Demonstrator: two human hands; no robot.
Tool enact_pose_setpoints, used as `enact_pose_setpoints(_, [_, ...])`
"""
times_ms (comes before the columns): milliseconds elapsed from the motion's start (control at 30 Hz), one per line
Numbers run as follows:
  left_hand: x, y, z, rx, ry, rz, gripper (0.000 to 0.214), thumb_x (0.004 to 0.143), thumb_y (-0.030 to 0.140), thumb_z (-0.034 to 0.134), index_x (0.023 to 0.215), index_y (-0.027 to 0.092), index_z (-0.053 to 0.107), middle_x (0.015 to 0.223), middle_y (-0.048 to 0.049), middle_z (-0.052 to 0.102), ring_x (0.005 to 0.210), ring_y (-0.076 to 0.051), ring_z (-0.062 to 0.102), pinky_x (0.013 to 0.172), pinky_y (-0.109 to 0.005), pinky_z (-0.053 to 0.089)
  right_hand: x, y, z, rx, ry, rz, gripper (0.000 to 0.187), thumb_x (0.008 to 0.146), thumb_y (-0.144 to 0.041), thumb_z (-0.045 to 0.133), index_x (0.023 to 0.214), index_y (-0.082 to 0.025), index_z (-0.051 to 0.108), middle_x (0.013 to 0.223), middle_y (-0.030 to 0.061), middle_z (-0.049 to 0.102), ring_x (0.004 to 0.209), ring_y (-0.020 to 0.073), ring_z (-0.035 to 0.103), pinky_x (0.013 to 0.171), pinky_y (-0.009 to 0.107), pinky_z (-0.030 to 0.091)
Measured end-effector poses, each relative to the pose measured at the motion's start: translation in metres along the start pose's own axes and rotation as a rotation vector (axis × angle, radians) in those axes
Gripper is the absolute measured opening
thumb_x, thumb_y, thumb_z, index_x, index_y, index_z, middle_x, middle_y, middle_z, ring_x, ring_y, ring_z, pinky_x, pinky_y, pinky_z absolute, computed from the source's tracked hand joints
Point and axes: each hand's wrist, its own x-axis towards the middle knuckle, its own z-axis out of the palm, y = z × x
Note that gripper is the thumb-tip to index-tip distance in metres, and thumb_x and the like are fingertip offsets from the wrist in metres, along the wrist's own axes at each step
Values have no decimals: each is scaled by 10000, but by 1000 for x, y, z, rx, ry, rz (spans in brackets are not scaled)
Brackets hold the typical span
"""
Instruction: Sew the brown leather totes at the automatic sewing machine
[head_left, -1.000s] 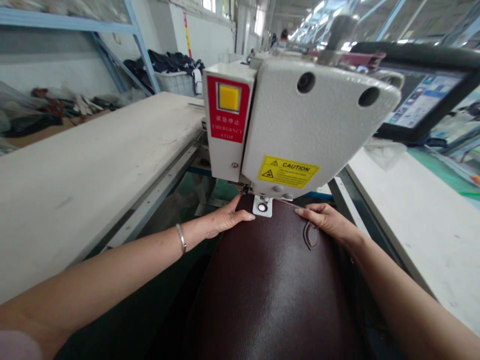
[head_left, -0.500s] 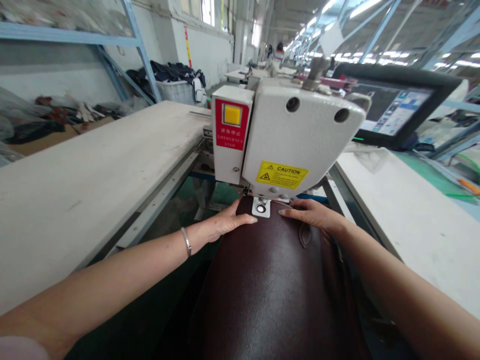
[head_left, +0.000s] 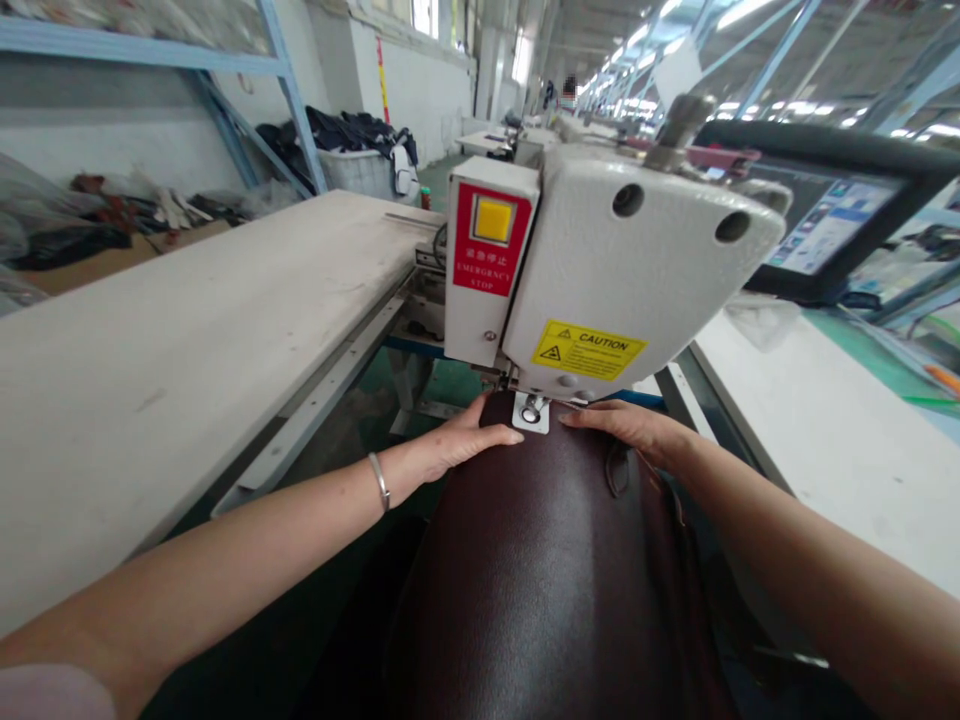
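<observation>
Your left hand (head_left: 469, 440) keeps its place beside the metal plate (head_left: 531, 427), thumb on top of the brown leather piece (head_left: 525, 540), its grip closed over the far left edge. Your right hand (head_left: 637, 425) has shifted inward from a second ago: its thumb now lies near the plate, grip closed on the far right edge. The leather loop (head_left: 611, 475) looks narrower than before, below that wrist. The leather remains under the white machine head (head_left: 630, 280), draping toward you.
</observation>
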Motion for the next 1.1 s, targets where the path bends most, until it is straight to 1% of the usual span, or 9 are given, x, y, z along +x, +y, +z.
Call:
enact_pose_setpoints(200, [10, 3, -1, 79, 32, 27, 888, 709, 486, 789, 1449, 174, 410, 1458, -146, 532, 1359, -337, 478, 1170, -489, 335, 10, 2, -8, -27, 10, -70, 347, 636, -440, 885, 905, -237, 804, 1033, 103, 790, 1184, 357, 642, 1105, 462, 452])
enact_pose_setpoints(300, [14, 2, 7, 98, 41, 47, 842, 718, 502, 781, 1417, 170, 449, 1442, -147, 547, 1351, -348, 481, 1154, -481, 354, 9, 7, -18, -69, 8, -41, 411, 661, -501, 865, 953, -219, 798, 1021, 119, 788, 1160, 353, 652, 1075, 459, 478])
enact_pose_setpoints(400, [7, 0, 17, 49, 23, 120, 827, 723, 456, 781, 1424, 169, 449, 1460, -140, 536, 1373, -344, 457, 1174, -470, 330, -1, 8, -20, -87, -3, 19, 451, 682, -530, 850, 991, -206, 791, 1092, 123, 776, 1141, 341, 663, 1054, 448, 492])
enact_pose_setpoints(500, [-6, -3, 19, -31, -1, 150, 898, 745, 411, 777, 1506, 180, 359, 1501, -138, 500, 1385, -326, 454, 1183, -452, 326, -9, 7, -14, -105, 43, 61, 459, 659, -530, 869, 967, -198, 791, 1108, 130, 770, 1107, 348, 675, 1017, 459, 514])
enact_pose_setpoints(600, [-13, -5, 13, -38, 10, 123, 900, 766, 424, 762, 1525, 202, 333, 1492, -123, 512, 1370, -327, 476, 1171, -464, 344, -4, 6, -7, -96, 51, 19, 482, 646, -532, 877, 969, -185, 790, 1084, 139, 772, 1098, 346, 680, 1006, 442, 523])
enact_pose_setpoints(700, [-9, -3, 7, 16, 40, 88, 915, 752, 460, 764, 1518, 183, 346, 1481, -128, 522, 1376, -330, 467, 1182, -464, 330, 7, 7, -6, -76, 56, -35, 498, 629, -520, 886, 991, -192, 792, 1049, 138, 779, 1077, 342, 687, 955, 420, 552])
enact_pose_setpoints(867, [-2, 0, 6, -9, 42, 90, 933, 729, 486, 786, 1496, 158, 368, 1508, -149, 491, 1403, -333, 440, 1189, -444, 332, 12, 9, -9, -51, 58, -35, 543, 616, -549, 888, 1010, -190, 786, 1040, 137, 780, 1063, 348, 686, 928, 437, 562])
enact_pose_setpoints(1000, [-15, -3, 9, -70, 39, 29, 854, 740, 537, 811, 1437, 185, 464, 1432, -143, 572, 1333, -348, 521, 1136, -468, 407, 5, 10, -6, -80, 127, -55, 591, 616, -582, 885, 1045, -194, 764, 1051, 124, 771, 1082, 327, 674, 941, 418, 544])
enact_pose_setpoints(1100, [-31, -5, 11, -139, 12, -62, 868, 719, 552, 844, 1427, 206, 481, 1360, -139, 631, 1234, -343, 605, 1064, -473, 482, 2, 14, -5, -125, 165, -104, 615, 616, -636, 865, 1004, -173, 746, 999, 130, 766, 991, 307, 689, 881, 410, 553])
